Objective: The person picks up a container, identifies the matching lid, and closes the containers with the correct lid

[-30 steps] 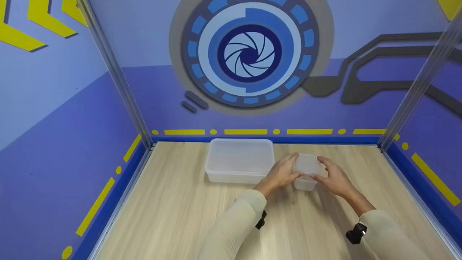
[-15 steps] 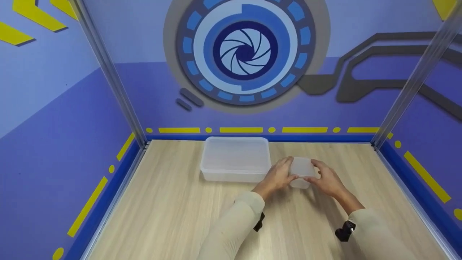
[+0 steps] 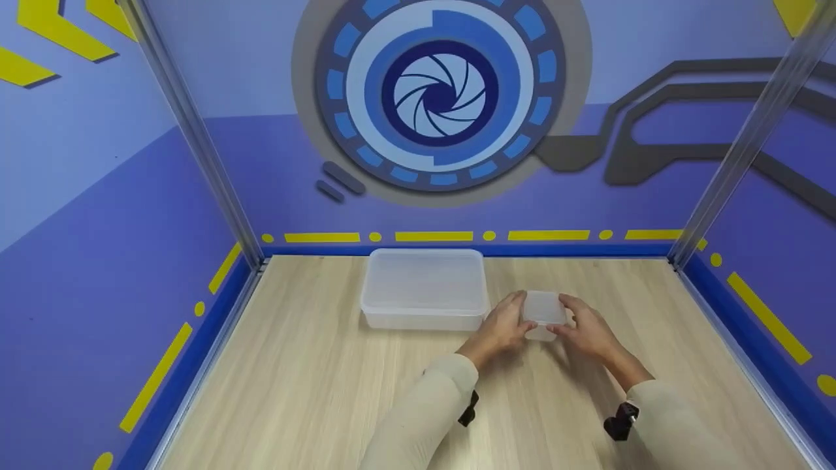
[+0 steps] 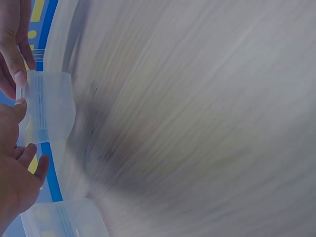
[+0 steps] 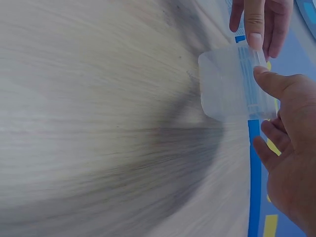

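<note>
Purple walls (image 3: 98,215), aperture mural (image 3: 439,91), yellow dashes (image 3: 434,236), wooden tabletop (image 3: 313,391)

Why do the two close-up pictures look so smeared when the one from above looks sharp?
Head view: sharp, evenly lit, both hands on the small container. Left wrist view: the table is streaked with motion blur, with a dark shadow under the container. Right wrist view: the same streaking and shadow; the right hand is fairly clear.

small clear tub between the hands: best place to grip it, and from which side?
Grip the small clear tub by its two opposite short walls just under the rim, coming in from left and right. The left hand and right hand already hold it that way. The ribbed band there gives fingers purchase; the large container crowds the left approach.
</note>
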The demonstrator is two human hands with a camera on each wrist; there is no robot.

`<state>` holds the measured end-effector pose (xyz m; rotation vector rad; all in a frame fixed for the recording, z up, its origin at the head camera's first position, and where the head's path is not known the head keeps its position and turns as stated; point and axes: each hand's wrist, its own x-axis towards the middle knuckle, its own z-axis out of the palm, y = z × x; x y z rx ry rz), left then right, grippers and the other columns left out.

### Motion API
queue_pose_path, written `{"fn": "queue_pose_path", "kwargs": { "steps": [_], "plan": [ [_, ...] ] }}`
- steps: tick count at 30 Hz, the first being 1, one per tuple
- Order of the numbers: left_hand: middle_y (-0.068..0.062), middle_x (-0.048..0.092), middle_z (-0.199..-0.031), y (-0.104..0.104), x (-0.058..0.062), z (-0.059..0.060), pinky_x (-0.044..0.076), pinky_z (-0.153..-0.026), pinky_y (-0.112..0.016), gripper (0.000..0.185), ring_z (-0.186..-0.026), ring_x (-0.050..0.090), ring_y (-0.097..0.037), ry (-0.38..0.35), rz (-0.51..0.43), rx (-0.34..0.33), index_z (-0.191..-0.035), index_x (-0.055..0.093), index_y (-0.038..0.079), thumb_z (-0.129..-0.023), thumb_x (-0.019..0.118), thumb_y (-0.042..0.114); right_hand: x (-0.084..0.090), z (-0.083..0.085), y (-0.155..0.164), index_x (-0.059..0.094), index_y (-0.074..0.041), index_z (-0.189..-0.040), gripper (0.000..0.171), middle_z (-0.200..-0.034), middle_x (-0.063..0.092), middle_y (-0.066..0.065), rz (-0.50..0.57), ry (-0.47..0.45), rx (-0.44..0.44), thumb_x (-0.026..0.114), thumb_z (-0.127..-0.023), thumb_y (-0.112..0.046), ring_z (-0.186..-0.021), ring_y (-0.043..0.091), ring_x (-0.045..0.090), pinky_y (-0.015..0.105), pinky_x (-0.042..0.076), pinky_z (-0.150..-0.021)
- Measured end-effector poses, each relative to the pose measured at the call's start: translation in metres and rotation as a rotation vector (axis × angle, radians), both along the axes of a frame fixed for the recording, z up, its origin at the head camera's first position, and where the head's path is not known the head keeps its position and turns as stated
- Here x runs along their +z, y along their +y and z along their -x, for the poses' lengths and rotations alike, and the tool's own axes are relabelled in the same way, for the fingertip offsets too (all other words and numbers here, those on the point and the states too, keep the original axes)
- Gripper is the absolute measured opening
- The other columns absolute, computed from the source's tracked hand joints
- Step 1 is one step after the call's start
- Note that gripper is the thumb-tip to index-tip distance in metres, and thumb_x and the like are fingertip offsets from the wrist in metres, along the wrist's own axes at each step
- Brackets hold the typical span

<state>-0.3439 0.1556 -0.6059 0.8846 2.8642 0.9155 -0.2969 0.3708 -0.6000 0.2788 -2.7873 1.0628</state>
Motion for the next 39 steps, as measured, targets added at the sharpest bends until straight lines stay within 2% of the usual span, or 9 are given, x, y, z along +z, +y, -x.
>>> {"fn": "queue_pose_path", "kwargs": {
  "steps": [5, 10, 15, 21, 30, 36, 39],
  "plan": [
    [-0.007, 0.047, -0.161, 0.001, -0.003, -0.004, 0.037, -0.119, -0.027, 0.069, -0.147, 0.046, -0.016, 0.013, -0.011, 0.007, -0.160, 0.042, 0.004, -0.103, 0.072, 0.030, -0.002, 0.001, 0.005, 0.043, 0.016, -0.151, 0.071, -0.153, 0.045, 0.038, 0.003, -0.014, 0.017, 0.079, -0.097, -0.013, -0.139, 0.056, 0.046, 0.067, 0.046, -0.106],
    [-0.004, 0.046, -0.162, 0.003, -0.002, -0.009, 0.037, -0.119, -0.027, 0.070, -0.146, 0.046, -0.014, -0.003, -0.004, 0.035, -0.160, 0.043, 0.006, -0.103, 0.073, 0.033, -0.003, 0.000, 0.009, 0.043, 0.013, -0.153, 0.072, -0.155, 0.044, 0.036, 0.068, -0.056, 0.025, 0.077, -0.100, -0.021, -0.142, 0.054, 0.044, 0.067, 0.044, -0.108],
    [0.000, 0.043, -0.164, 0.004, 0.000, -0.014, 0.037, -0.119, -0.027, 0.072, -0.147, 0.045, -0.013, -0.022, 0.056, 0.058, -0.162, 0.042, 0.009, -0.102, 0.072, 0.037, -0.010, -0.006, 0.009, 0.036, 0.010, -0.159, 0.072, -0.160, 0.040, 0.033, 0.125, -0.108, 0.017, 0.070, -0.105, -0.025, -0.146, 0.052, 0.042, 0.065, 0.043, -0.111],
    [0.001, 0.040, -0.164, 0.005, 0.006, -0.015, 0.037, -0.119, -0.026, 0.073, -0.148, 0.043, -0.012, -0.026, 0.113, 0.070, -0.163, 0.042, 0.011, -0.102, 0.071, 0.040, -0.014, -0.009, 0.006, 0.032, 0.007, -0.162, 0.074, -0.164, 0.035, 0.031, 0.178, -0.134, -0.010, 0.069, -0.106, -0.024, -0.148, 0.051, 0.039, 0.064, 0.043, -0.112],
    [-0.004, 0.041, -0.164, 0.008, 0.008, -0.013, 0.039, -0.117, -0.025, 0.073, -0.145, 0.047, -0.015, 0.012, 0.143, 0.067, -0.162, 0.042, 0.008, -0.102, 0.072, 0.037, -0.011, -0.007, 0.006, 0.033, 0.004, -0.163, 0.076, -0.164, 0.036, 0.030, 0.169, -0.139, -0.023, 0.071, -0.104, -0.024, -0.146, 0.051, 0.041, 0.064, 0.043, -0.110],
    [-0.003, 0.040, -0.165, 0.009, 0.009, -0.013, 0.038, -0.117, -0.025, 0.072, -0.146, 0.047, -0.015, -0.012, 0.145, 0.083, -0.162, 0.041, 0.008, -0.103, 0.071, 0.035, -0.007, -0.007, 0.005, 0.034, 0.001, -0.164, 0.076, -0.164, 0.038, 0.029, 0.161, -0.156, -0.020, 0.071, -0.104, -0.027, -0.145, 0.051, 0.043, 0.062, 0.047, -0.108],
    [-0.003, 0.041, -0.165, 0.008, 0.010, -0.013, 0.039, -0.117, -0.025, 0.072, -0.145, 0.048, -0.015, 0.003, 0.153, 0.085, -0.162, 0.041, 0.007, -0.103, 0.071, 0.036, -0.004, -0.005, 0.004, 0.035, 0.000, -0.164, 0.075, -0.164, 0.038, 0.028, 0.145, -0.161, -0.021, 0.071, -0.104, -0.028, -0.145, 0.051, 0.043, 0.062, 0.047, -0.108]
  ]
}}
